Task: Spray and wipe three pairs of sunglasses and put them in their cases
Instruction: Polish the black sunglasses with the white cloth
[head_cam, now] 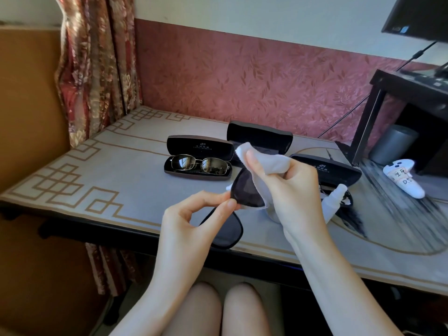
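Knees (228,309) sat lowest in view, under the table (97,166) front edge, w/ both forearms reaching up over them.

1. L hand (194,221): thumb and index tip pinched the frame of the black sunglasses (247,190); other fingers curled loosely behind. The pair was held in the air above the near table edge, tilted, one lens up toward the R hand, the other lens low beside the L palm.
2. R hand (291,190): fingers and thumb closed round a white cloth (266,161), which was folded over the top edge of the upper lens. A cloth corner stuck up past the thumb.
3. L case (198,144): open, lid upright, on the table behind the hands. Metal-frame sunglasses (200,164) lay inside, lenses up.
4. Centre case (261,137): open, farthest back, contents hidden by cloth.
5. R case (324,169): open, partly behind the R hand. A dark frame showed at its front, mostly hidden.
6. Spray bottle (334,200): white, lying tilted at the front of the R case, just beside the R wrist.

Misc: white gadget (402,180) w/ handwritten label lay far R on the table, near a grey cylinder (392,144) under a black stand (412,93). Patterned curtain (97,57) hung at the far L corner
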Demonstrator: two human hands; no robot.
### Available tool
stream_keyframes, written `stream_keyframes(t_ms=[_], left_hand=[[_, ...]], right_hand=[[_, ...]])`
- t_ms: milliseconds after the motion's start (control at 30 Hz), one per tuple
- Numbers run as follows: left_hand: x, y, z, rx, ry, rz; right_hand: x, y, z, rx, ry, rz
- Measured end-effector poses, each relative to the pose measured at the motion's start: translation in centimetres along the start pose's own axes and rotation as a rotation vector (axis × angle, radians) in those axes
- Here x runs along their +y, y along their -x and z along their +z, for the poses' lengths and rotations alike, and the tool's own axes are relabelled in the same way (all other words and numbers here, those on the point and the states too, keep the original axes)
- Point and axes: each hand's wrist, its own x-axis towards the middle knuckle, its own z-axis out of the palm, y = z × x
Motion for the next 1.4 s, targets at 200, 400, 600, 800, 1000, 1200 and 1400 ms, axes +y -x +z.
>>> stream_keyframes(t_ms=[200, 400, 600, 800, 1000, 1200, 1400], left_hand=[[0.2, 0.1, 0.1, 0.018, 0.028, 0.003], [0.5, 0.2, 0.1, 0.013, 0.011, -0.012], [0.0, 0.3, 0.1, 0.06, -0.039, -0.046], [0.0, 0.1, 0.0, 0.072, -0.075, -0.045], [-0.5, 0.2, 0.2, 0.072, -0.091, -0.039], [-0.6, 0.2, 0.3, 0.081, -0.103, -0.019], [-0.5, 0.2, 0.3, 0.079, -0.105, -0.027]], right_hand=[[0.4, -0.3, -0.8, -0.029, 0.086, 0.022], [-0.2, -0.3, -1.2, -0.09, 0.089, 0.052], [0.5, -0.4, -1.1, -0.04, 0.049, 0.034], [0.6, -0.5, -0.9, -0.006, 0.101, 0.035], [0.6, -0.5, -1.1, -0.019, 0.07, 0.052], [-0.3, -0.2, -0.8, -0.054, 0.072, 0.03], [0.7, -0.6, -1.3, -0.014, 0.036, 0.075]])
